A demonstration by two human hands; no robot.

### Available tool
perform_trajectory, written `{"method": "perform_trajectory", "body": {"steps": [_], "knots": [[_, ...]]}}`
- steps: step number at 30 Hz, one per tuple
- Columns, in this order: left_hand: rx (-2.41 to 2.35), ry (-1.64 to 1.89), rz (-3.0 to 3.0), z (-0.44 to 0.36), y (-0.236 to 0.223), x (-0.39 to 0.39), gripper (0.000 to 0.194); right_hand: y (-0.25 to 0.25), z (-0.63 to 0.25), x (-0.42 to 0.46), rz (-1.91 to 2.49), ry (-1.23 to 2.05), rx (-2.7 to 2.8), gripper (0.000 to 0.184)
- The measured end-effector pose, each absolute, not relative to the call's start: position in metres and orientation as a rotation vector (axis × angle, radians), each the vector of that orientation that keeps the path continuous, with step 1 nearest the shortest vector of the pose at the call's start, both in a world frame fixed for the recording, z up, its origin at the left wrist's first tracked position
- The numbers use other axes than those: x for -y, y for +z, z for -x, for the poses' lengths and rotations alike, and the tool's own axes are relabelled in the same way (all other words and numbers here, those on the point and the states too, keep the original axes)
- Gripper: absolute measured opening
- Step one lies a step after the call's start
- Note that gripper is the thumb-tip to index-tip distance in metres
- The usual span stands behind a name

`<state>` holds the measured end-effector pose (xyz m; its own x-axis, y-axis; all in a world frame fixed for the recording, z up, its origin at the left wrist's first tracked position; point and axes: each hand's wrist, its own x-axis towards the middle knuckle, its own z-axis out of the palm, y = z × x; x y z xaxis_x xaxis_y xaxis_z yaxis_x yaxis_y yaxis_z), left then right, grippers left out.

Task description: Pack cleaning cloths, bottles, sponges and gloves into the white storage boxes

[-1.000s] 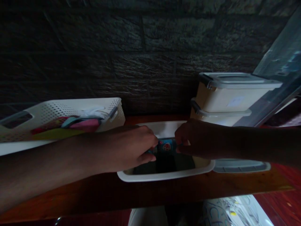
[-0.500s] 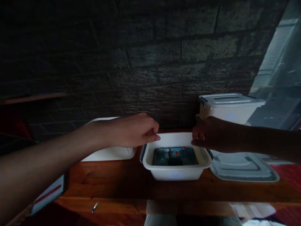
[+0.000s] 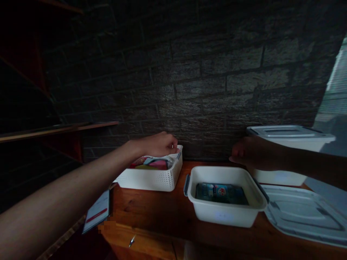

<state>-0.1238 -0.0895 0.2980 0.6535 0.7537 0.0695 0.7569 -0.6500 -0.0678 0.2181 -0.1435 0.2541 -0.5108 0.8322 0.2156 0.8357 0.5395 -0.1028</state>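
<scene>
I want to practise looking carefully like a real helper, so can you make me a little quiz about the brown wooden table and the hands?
1. True or false: the see-through blue-green plastic bottle lies inside the open white plastic tub.

2. Fill in the blank: on the brown wooden table, the flat pale grey plastic lid lies to the ____ of the tub.

3. Pick one. The person's left hand is nearest to:
A) the tub
B) the white plastic basket with little holes
C) the lid

Key: 1. True. 2. Right. 3. B.
</scene>
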Motion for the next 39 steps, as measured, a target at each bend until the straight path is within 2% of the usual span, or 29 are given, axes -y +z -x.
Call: {"method": "perform_trajectory", "body": {"steps": [6,12,15,18,22,26,31,39], "knots": [[1.313,-0.156,2.888,0.129,0.262,0.067,0.032,0.243,-0.213,0.097,1.480,-0.156,2.544,0.034],[1.267,-0.394,2.972,0.083,0.185,0.043,0.037,0.188,-0.217,0.066,1.520,0.056,2.483,0.027],[1.276,-0.479,2.981,0.063,0.150,0.028,0.048,0.157,-0.227,0.063,1.512,0.169,2.474,0.033],[1.281,-0.520,3.054,0.051,0.129,0.017,0.048,0.132,-0.239,0.064,1.497,0.275,2.428,0.042],[1.327,-0.565,3.144,0.045,0.115,0.014,0.051,0.110,-0.248,0.061,1.463,0.365,2.301,0.046],[1.438,-0.626,3.143,0.044,0.109,0.020,0.052,0.099,-0.250,0.057,1.409,0.439,2.206,0.042],[1.608,-0.701,3.037,0.042,0.109,0.028,0.046,0.096,-0.249,0.058,1.414,0.513,2.156,0.041],[1.697,-0.738,2.983,0.040,0.110,0.031,0.048,0.097,-0.249,0.061,1.481,0.523,2.096,0.039]]}}
